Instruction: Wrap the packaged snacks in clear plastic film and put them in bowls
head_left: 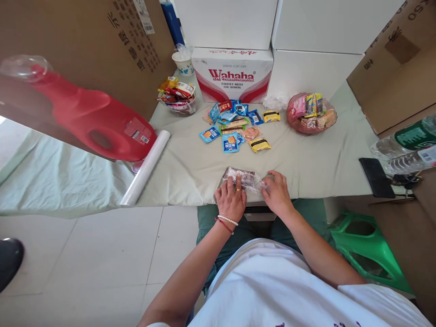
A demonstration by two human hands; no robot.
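On the table's front edge lies a dark brown flat package (pixel 250 174) with clear plastic film around it. My left hand (pixel 230 198) has its fingers over the package's left part and holds it against the cloth; a ring and two bracelets are on this hand. At the package's right end, my right hand (pixel 277 193) pinches the crumpled clear plastic film (pixel 257 183). The underside of the package is hidden, and its print cannot be read. Beyond my hands lies a loose pile of small snack packets (pixel 230 142), blue, yellow, green and red.
A roll of plastic film (pixel 146 168) lies left, beside a large red bottle (pixel 102 120). Snack-filled bowls stand at the back left (pixel 184 106) and right (pixel 308 125), near a Wahaha carton (pixel 235 75). A black phone (pixel 376 177) and clear bottles (pixel 408 138) are far right.
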